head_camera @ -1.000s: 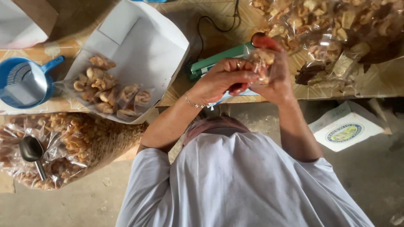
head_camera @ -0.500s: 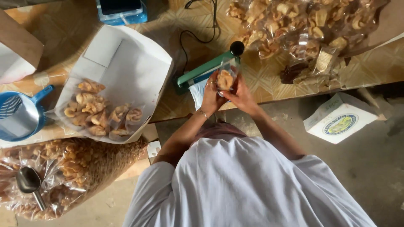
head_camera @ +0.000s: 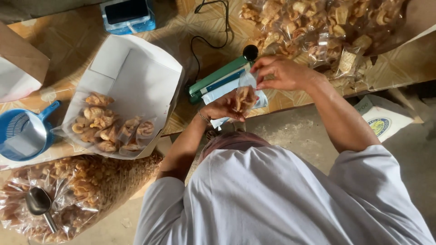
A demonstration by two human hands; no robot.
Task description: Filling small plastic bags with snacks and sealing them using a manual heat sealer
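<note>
My left hand holds a small clear plastic bag of fried crackers from below, just in front of a green heat sealer on the patterned table. My right hand pinches the bag's open top edge with its fingertips, close to the sealer's black knob. A white sheet lies under the bag and the sealer.
A white cardboard box holding several filled bags sits to the left. Near it are a blue strainer scoop, a blue device, and a big sack of crackers with a metal scoop. Packed bags pile up at the far right.
Both hands were clasped together around the bag; now they have parted, the right hand lifting to the bag's top edge while the left supports it lower down.
</note>
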